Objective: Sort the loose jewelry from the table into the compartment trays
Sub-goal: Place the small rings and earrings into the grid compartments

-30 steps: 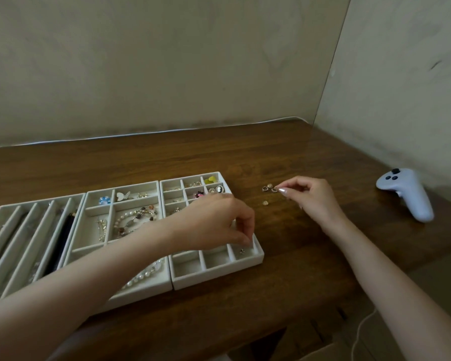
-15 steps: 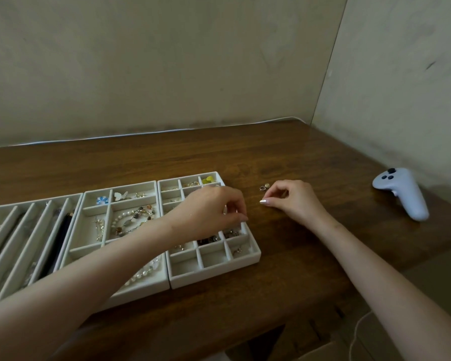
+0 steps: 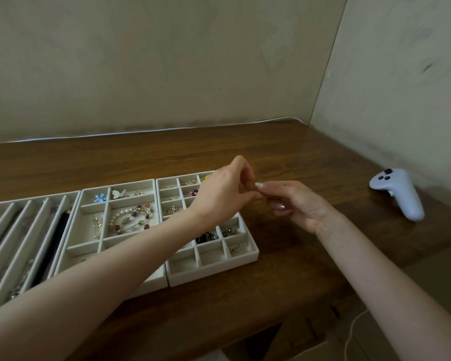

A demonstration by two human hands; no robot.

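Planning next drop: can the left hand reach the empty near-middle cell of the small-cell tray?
Probably yes: the left hand hovers over the small-cell tray, the empty cell lies uncovered, nothing between. Its fingertips meet the right hand, though.

No legible text, label, brand or number on the trays [image 3: 211, 274], controller [image 3: 401, 194], table [image 3: 284, 282] or walls [image 3: 167, 61].

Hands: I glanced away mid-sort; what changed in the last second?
The left hand rose off the small-compartment tray and moved right; the right hand lifted from the table to meet it, fingertips touching. Anything pinched is too small to see. The trays and controller stayed.
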